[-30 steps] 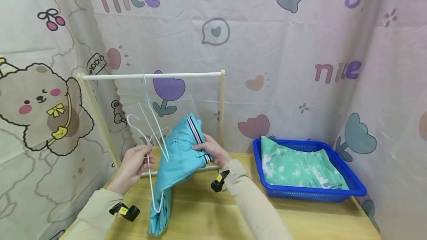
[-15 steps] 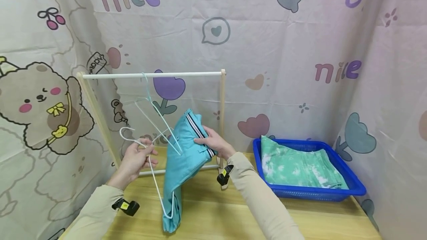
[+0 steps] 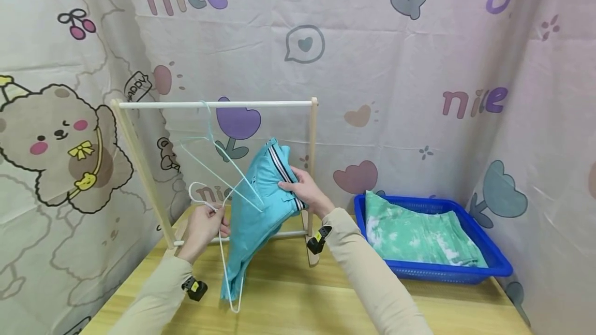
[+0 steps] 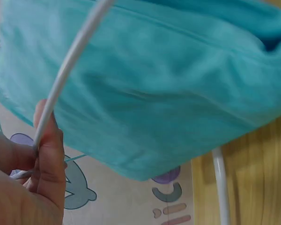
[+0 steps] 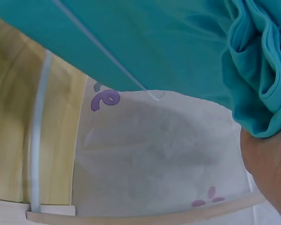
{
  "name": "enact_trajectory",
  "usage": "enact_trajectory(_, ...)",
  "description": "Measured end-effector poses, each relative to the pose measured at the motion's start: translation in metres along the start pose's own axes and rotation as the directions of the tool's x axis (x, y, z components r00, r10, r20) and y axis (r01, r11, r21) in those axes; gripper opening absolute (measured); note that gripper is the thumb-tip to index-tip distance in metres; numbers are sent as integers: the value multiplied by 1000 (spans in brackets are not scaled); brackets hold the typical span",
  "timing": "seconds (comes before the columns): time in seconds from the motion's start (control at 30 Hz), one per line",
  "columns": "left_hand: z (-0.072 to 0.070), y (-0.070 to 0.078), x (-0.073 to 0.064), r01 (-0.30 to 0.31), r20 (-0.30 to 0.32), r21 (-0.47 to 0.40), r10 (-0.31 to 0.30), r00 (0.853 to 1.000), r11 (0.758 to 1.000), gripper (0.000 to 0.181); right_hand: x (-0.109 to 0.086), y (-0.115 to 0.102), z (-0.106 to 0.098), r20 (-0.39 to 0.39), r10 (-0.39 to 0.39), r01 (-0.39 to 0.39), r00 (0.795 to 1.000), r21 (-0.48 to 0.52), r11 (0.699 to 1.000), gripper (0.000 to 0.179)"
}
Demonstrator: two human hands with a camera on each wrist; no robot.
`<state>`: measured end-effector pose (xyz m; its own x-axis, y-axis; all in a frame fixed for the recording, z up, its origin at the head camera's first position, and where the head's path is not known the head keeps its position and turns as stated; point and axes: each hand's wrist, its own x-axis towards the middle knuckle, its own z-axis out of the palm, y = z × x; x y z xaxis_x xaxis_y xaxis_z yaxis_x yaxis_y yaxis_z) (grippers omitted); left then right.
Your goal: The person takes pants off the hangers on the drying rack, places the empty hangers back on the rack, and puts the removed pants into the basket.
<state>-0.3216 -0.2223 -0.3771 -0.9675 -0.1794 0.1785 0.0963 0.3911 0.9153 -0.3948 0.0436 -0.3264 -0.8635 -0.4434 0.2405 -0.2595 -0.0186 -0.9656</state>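
Observation:
My left hand (image 3: 205, 226) pinches a white clothes hanger (image 3: 222, 257) near its neck, thumb against fingers. The hanger's hook points up and left, and its long lower part slants down along a pair of turquoise pants (image 3: 274, 200). In the head view the folded pants pass beside and partly through the hanger. My right hand (image 3: 307, 192) grips the pants at their striped waistband (image 3: 281, 164), thumb on the near side; in the right wrist view bunched turquoise cloth hides its fingers. Fabric fills much of the left wrist view behind the hanger wire.
A pale mint hanger (image 3: 209, 128) hangs from the rack's white top bar (image 3: 261, 103); its lower corner overlaps the pants. The rack's wooden right post (image 3: 312, 159) stands close behind my right hand. A blue basket (image 3: 433, 268) at right contains green-and-white cloth (image 3: 423, 234).
Both hands have shifted to the right, the right one also upward, lifting the pants. Their lower end has risen relative to the white hanger's bottom. The mint hanger has swung round.

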Motion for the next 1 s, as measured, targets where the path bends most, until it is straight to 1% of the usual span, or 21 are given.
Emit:
enact_trajectory(0.1,1,-8,3,18,-9,5,-18,1000,1000,33,-2,-6,-3,13,-1,1,1000,6,1000,47)
enact_trajectory(0.2,-2,-13,7,24,-22,10,-24,999,1000,32,-3,-15,-6,12,12,-12,1000,-25,1000,46)
enact_trajectory(0.27,-3,-14,8,18,-27,31,-17,999,999,33,-3,-21,-9,-1,9,-9,1000,-58,998,46)
enact_trajectory(0.33,-4,-13,9,17,-30,42,-16,999,999,33,-3,-28,-10,-6,18,-18,1000,-58,998,46)
enact_trajectory(0.43,-5,-10,9,29,-35,44,-28,999,999,31,-4,-39,-12,-6,21,-21,1000,-28,999,44)
enact_trajectory(0.5,-5,-9,9,39,-47,44,-37,998,998,30,-5,-45,-13,1,30,-30,1000,14,999,42)
enact_trajectory(0.63,-8,-11,11,23,-56,70,-19,998,997,29,-7,-56,-18,-12,20,-19,1000,23,1000,43)
enact_trajectory(0.7,-11,-12,12,13,-57,103,-7,998,995,30,-9,-60,-20,-23,20,-20,1000,3,1000,43)
enact_trajectory(0.8,-16,-14,14,9,-72,139,1,997,990,30,-10,-64,-24,-24,15,-17,1000,-76,997,45)
enact_trajectory(0.83,-19,-14,15,11,-79,138,0,997,990,31,-10,-65,-24,-19,14,-16,1000,-101,995,45)
enact_trajectory(0.93,-24,-12,16,17,-94,93,-8,996,996,30,-11,-67,-27,0,-3,3,1000,-196,981,44)
enact_trajectory(1.0,-27,-9,17,17,-99,58,-11,995,998,29,-12,-67,-30,0,-6,5,1000,-229,973,44)
